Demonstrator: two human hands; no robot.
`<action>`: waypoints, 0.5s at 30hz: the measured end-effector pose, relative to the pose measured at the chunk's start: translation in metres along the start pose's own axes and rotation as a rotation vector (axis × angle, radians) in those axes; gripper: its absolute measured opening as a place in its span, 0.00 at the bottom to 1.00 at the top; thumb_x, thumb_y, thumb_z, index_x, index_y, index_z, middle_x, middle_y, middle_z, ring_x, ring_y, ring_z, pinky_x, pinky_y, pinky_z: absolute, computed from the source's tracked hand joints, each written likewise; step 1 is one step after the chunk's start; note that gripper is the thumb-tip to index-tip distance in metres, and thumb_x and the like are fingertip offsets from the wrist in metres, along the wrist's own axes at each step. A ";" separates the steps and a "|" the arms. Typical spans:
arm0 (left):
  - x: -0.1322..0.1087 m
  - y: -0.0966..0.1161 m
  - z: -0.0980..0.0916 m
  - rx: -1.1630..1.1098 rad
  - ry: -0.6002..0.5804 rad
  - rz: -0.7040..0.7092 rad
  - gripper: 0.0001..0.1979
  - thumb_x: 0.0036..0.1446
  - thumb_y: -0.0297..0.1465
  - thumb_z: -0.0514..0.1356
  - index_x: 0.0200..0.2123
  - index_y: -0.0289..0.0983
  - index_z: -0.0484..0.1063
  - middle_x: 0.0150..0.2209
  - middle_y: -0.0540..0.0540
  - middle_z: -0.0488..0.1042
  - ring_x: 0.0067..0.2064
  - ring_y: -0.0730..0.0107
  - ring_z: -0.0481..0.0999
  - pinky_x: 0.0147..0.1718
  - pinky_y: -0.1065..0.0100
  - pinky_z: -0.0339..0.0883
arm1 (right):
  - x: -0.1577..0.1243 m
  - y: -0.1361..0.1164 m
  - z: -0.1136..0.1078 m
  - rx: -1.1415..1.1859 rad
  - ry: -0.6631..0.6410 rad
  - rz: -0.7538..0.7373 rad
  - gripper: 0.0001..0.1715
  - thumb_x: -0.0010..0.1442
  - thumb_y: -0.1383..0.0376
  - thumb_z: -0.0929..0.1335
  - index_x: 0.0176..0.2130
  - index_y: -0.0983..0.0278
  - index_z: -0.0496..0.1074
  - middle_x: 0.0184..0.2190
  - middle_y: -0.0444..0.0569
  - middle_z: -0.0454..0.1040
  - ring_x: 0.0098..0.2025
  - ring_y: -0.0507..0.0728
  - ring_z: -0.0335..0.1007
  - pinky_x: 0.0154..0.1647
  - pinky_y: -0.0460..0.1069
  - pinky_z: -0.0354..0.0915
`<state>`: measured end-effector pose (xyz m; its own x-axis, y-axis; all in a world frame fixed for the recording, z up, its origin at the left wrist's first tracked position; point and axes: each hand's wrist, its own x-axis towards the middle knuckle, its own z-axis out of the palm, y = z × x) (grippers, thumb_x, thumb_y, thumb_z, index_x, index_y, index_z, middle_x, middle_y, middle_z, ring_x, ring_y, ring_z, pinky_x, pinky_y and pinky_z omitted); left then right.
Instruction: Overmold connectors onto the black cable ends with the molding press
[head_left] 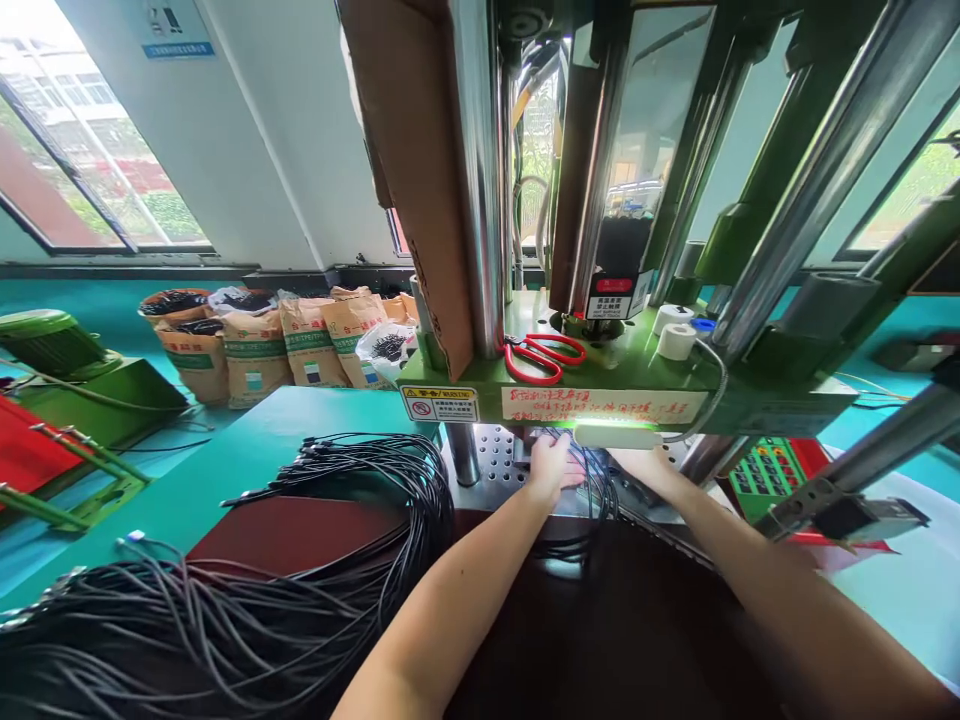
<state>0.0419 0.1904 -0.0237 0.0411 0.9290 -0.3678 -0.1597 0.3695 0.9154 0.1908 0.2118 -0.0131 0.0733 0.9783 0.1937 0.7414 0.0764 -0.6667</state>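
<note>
Both my arms reach forward under the green machine platen (600,385). My left hand (551,465) rests on black cables (596,480) lying on the perforated metal plate (499,455), fingers curled over them. My right hand (637,462) is mostly hidden under the platen and its small lit lamp (615,435); its fingers do not show. A large bundle of black cables (360,500) lies at my left on the green table.
Red scissors (541,355) and tape rolls (675,335) sit on the platen. Chrome columns (476,170) rise above. Paper sacks (255,350) stand by the window. A green keypad (765,470) is at right, and a dark red mat (292,535) lies on the table.
</note>
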 end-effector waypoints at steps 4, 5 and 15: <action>0.005 0.001 -0.007 0.138 0.165 0.050 0.14 0.55 0.29 0.50 0.45 0.32 0.60 0.21 0.50 0.67 0.21 0.71 0.71 0.22 0.69 0.67 | -0.004 0.005 0.009 -0.187 0.013 -0.025 0.08 0.54 0.71 0.65 0.35 0.65 0.72 0.35 0.51 0.74 0.40 0.58 0.68 0.41 0.50 0.62; 0.005 -0.001 -0.011 0.177 0.201 0.068 0.17 0.54 0.28 0.51 0.48 0.32 0.58 0.21 0.49 0.68 0.22 0.69 0.71 0.23 0.68 0.67 | -0.005 0.007 0.011 -0.227 0.024 -0.028 0.09 0.52 0.72 0.64 0.34 0.65 0.73 0.33 0.52 0.75 0.40 0.59 0.69 0.41 0.50 0.62; -0.002 0.000 -0.037 1.315 0.334 0.494 0.18 0.54 0.26 0.48 0.47 0.33 0.67 0.34 0.40 0.75 0.39 0.60 0.74 0.39 0.64 0.64 | 0.001 0.013 0.023 -0.379 0.085 -0.198 0.20 0.54 0.70 0.59 0.42 0.65 0.73 0.33 0.54 0.76 0.39 0.61 0.70 0.41 0.52 0.63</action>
<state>0.0055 0.1881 -0.0292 -0.0064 0.9849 0.1732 0.9252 -0.0599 0.3747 0.1852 0.2185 -0.0384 -0.0517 0.9315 0.3601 0.9379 0.1691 -0.3028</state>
